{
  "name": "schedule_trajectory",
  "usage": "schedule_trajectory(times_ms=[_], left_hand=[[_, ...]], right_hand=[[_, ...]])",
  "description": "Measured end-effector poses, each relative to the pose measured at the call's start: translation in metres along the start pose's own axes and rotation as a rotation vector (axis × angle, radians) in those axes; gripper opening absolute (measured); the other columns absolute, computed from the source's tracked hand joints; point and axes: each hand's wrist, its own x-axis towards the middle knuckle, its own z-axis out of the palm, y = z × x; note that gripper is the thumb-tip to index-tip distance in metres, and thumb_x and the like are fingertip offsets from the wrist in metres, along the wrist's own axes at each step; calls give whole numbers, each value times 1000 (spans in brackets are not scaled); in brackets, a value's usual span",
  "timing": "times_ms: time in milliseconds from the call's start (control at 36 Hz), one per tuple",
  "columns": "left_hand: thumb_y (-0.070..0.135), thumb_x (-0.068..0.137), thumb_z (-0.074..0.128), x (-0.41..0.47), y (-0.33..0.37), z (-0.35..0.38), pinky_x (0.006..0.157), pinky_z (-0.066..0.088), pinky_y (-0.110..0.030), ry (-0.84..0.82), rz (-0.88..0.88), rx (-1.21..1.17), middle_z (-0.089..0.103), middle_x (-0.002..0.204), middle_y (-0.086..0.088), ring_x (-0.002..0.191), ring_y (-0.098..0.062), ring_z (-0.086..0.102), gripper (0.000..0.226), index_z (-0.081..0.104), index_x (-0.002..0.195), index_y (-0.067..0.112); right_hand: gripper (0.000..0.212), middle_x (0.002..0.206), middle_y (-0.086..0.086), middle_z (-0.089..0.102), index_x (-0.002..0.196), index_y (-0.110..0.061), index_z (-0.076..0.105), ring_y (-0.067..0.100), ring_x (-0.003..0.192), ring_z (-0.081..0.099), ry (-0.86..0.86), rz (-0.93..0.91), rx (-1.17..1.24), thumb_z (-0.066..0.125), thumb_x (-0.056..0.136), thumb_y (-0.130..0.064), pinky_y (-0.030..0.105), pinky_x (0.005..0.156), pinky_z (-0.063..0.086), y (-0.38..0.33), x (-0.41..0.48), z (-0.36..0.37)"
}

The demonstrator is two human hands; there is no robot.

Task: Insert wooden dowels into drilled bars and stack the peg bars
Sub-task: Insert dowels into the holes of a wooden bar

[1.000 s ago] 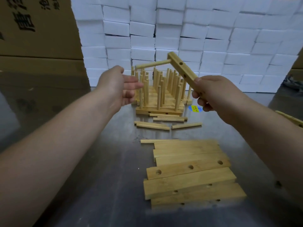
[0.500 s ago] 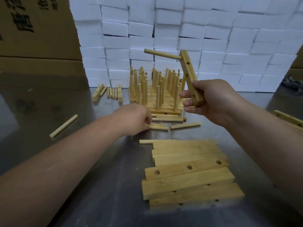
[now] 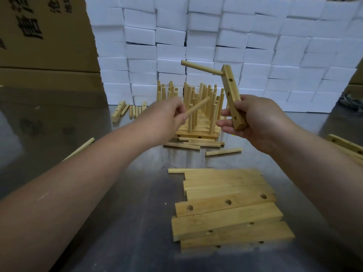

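Wooden dowel (image 3: 197, 107) pinched in left hand (image 3: 169, 114), drilled bar (image 3: 232, 96) gripped in right hand (image 3: 253, 118)

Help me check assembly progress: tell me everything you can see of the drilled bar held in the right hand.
The drilled bar is a pale wooden rectangular strip with square-cut ends, held nearly upright in the air, top leaning slightly left. The right hand grips its lower end, fingers curled round it. Three empty round holes show along one face. One dowel is seated near its top end and juts out leftward.
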Motion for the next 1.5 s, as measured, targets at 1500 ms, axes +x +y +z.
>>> schedule_trajectory(times_ms=[1500], left_hand=[[27, 94, 49, -13, 19, -5, 51, 34, -23, 209, 161, -127, 48, 57, 6, 54, -7, 42, 26, 62, 73, 19]], right_hand=[[36, 68, -3, 47, 132, -36, 46, 10, 50, 40, -40, -320, -345, 29, 101, -27, 22, 45, 38, 19, -19, 12]])
